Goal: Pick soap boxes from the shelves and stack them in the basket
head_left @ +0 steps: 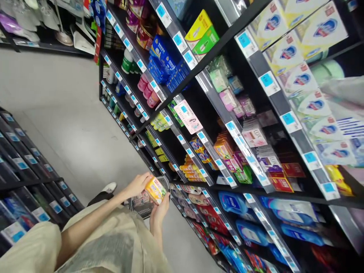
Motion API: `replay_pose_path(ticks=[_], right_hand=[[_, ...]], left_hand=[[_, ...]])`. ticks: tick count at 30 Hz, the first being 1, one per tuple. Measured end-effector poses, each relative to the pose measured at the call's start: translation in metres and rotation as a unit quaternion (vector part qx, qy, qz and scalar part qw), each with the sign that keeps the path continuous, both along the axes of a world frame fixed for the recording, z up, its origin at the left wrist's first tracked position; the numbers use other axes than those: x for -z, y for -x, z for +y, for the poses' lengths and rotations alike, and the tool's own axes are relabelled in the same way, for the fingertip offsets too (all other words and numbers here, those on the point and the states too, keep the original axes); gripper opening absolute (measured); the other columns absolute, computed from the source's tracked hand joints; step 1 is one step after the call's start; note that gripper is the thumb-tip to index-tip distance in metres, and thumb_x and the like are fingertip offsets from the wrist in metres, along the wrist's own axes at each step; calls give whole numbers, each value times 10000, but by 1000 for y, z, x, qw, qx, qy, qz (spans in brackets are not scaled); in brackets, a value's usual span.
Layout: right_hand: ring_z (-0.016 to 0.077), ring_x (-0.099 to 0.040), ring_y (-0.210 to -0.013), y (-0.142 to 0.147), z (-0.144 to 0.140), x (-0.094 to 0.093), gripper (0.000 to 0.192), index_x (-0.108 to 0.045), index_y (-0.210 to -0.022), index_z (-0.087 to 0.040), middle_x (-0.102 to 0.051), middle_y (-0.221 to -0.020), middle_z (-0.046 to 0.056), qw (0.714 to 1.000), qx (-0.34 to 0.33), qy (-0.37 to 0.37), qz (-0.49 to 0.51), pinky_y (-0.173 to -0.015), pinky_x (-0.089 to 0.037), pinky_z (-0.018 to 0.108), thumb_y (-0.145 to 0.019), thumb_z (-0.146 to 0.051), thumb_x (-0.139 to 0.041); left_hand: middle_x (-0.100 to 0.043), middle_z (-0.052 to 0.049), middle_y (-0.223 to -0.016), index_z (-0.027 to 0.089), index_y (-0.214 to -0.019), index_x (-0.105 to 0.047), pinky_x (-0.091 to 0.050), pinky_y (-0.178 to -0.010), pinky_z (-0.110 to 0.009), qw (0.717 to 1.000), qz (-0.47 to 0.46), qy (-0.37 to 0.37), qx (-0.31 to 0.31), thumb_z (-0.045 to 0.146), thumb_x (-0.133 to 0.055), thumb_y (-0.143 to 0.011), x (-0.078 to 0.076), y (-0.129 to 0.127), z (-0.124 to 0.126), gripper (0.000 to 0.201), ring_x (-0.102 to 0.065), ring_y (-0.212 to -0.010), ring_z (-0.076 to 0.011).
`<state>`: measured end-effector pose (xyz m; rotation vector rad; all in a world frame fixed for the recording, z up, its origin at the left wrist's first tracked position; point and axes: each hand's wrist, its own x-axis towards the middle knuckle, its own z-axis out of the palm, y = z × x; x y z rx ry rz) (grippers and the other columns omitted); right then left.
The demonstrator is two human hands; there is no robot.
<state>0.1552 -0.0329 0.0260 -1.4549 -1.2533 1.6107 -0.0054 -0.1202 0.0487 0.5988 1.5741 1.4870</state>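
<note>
Over the basket (145, 207) — both hands, L (138, 184) & R (159, 210), grasp yellow pack (155, 189) — long axis slanting down-right.

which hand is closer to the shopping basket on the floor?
Right. The right hand grips the yellow pack from below, overlapping the shopping basket rim in view. The left hand holds the pack's upper left side, above the basket.

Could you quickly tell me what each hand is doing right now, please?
Left hand: closed on the yellow pack, from above.
Right hand: holding the same yellow pack from below.
</note>
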Motion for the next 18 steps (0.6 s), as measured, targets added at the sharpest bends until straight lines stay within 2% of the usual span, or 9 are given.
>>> replay_pose_path(ticks=[3,7,11,14,18], right_hand=[[191,-689,-716,10,7,-9,564,-585,-1049,-214,-734,-902,46,998,16,-66,0,-601,-556,304,-890,-754,-583],[152,-614,-700,17,16,-26,477,-506,-880,-235,-634,-773,-16,982,23,-180,-48,-682,-536,278,-906,-708,-563],[130,-516,-637,15,24,-46,511,-462,-761,-238,-527,-670,-47,980,-26,-184,-67,-633,-470,255,-916,-721,-531],[125,-478,-614,11,26,-56,515,-475,-756,-238,-507,-660,-53,978,-41,-195,-68,-605,-433,250,-926,-722,-528],[124,-381,-516,12,23,-60,519,-440,-749,-260,-417,-561,-85,976,-45,-194,-83,-520,-345,256,-965,-731,-469]], left_hand=[[-584,12,-618,234,-788,-544,-405,-437,-244,999,17,-7,-26,674,-431,-985,-5,7,4,495,-598,-491,-171],[-657,-27,-735,201,-840,-654,-484,-445,-256,999,-49,-20,-11,742,-507,-924,-8,11,13,567,-642,-610,-193],[-706,-56,-767,165,-972,-732,-513,-480,-282,995,-96,-29,1,758,-501,-915,-3,9,22,639,-654,-642,-212],[-700,-56,-716,158,-878,-728,-500,-551,-279,999,-30,-31,-28,725,-476,-944,1,10,24,624,-627,-648,-203],[-665,-31,-694,180,-792,-669,-447,-629,-266,993,98,-1,-60,650,-397,-1009,-3,17,19,585,-578,-660,-176]])
